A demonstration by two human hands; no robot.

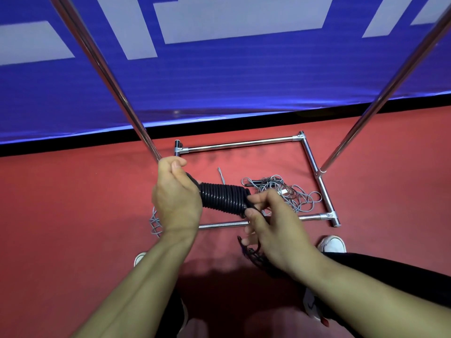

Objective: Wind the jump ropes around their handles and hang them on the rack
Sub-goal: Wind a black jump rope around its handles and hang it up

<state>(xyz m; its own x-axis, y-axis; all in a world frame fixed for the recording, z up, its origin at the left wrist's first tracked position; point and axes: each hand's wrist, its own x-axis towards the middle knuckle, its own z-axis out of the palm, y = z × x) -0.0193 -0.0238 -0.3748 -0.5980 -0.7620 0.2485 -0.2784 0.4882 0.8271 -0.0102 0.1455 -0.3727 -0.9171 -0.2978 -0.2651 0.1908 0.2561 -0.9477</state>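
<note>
A black jump rope (223, 196) is wound in tight coils around its handles. My left hand (174, 193) grips the left end of that bundle. My right hand (271, 222) pinches the rope at the bundle's right end, and a loose tail of black rope (253, 254) hangs below my fingers. A grey jump rope (288, 193) lies tangled on the red floor inside the rack's base, its black handles partly hidden in the loops. More grey rope (155, 224) shows beside my left wrist. The chrome rack's base frame (314, 164) lies on the floor, with two slanted poles (107, 69) rising past me.
A blue banner with white shapes (219, 76) stands behind the rack, with a black strip under it. My feet in white shoes (332, 242) stand on the red floor (61, 215) close to the base's near bar (219, 225). The right pole (390, 89) rises from the base.
</note>
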